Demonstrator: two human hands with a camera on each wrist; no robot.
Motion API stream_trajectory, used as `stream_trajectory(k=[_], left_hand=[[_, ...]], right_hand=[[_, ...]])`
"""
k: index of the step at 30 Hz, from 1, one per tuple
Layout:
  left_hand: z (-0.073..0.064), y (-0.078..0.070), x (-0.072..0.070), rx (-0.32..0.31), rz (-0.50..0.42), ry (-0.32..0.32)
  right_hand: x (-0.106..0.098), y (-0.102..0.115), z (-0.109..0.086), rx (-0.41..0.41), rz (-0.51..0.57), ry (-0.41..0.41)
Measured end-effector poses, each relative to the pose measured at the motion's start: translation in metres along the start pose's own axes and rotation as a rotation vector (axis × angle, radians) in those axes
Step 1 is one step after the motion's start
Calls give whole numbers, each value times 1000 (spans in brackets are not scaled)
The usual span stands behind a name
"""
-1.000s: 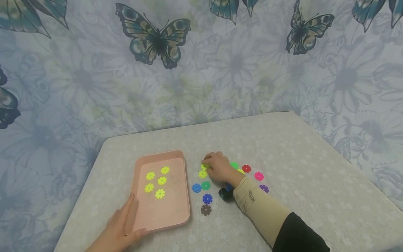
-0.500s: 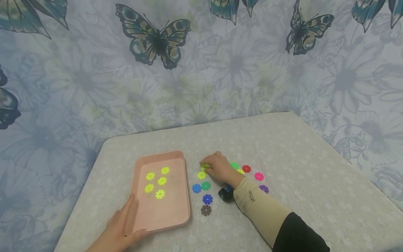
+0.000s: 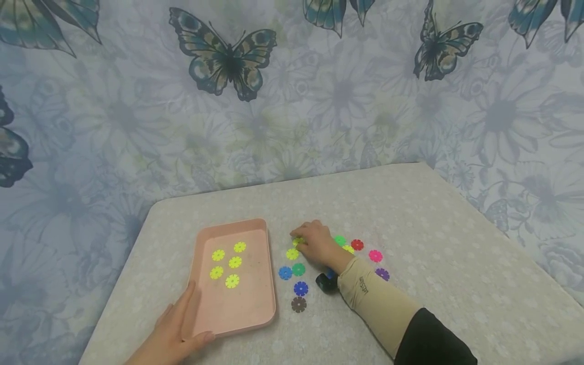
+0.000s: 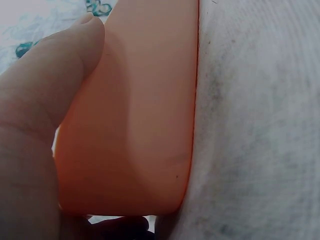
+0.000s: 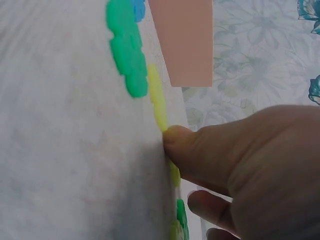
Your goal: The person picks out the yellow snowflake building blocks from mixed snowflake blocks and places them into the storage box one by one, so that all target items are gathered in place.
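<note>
My left hand holds the pink tray at its near left corner, fingers along the left side and thumb at the front edge. Several yellow snowflake discs lie inside the tray. To the right of it, my right hand pinches a yellow snowflake disc with the fingertips, low over the cloth. In the right wrist view the thumb covers part of this disc. A second yellow disc lies just nearer, beside a green disc and a light blue disc.
A dark blue disc and a brown disc lie nearer the front. Beyond the right wrist are red, pink and purple discs. A black object sits at that wrist. Butterfly-patterned wall covering rises behind the table.
My right fingers have shifted slightly left on the yellow disc, and the yellow disc just nearer has slid slightly left and toward me. My left hand and the tray stay where they were.
</note>
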State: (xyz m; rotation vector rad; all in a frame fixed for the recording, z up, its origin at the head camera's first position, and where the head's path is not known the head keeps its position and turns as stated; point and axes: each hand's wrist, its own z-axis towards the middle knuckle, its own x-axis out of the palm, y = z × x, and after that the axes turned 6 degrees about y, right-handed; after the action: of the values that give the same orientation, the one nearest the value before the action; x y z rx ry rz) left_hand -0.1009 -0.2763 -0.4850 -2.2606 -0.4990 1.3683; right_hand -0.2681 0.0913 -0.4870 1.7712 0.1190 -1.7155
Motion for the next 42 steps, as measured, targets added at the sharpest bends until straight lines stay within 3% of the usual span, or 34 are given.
stream_trajectory(k=[18,29,42], left_hand=[[0,-1,0,0,-20,7],[1,-2,1,-41,-3,12],[4,0,0,-55,-13,20]], right_hand=[[3,-1,2,-16,-3,16],[0,1,0,-43,38,38],[-6,10,-3,-99,-31,63]])
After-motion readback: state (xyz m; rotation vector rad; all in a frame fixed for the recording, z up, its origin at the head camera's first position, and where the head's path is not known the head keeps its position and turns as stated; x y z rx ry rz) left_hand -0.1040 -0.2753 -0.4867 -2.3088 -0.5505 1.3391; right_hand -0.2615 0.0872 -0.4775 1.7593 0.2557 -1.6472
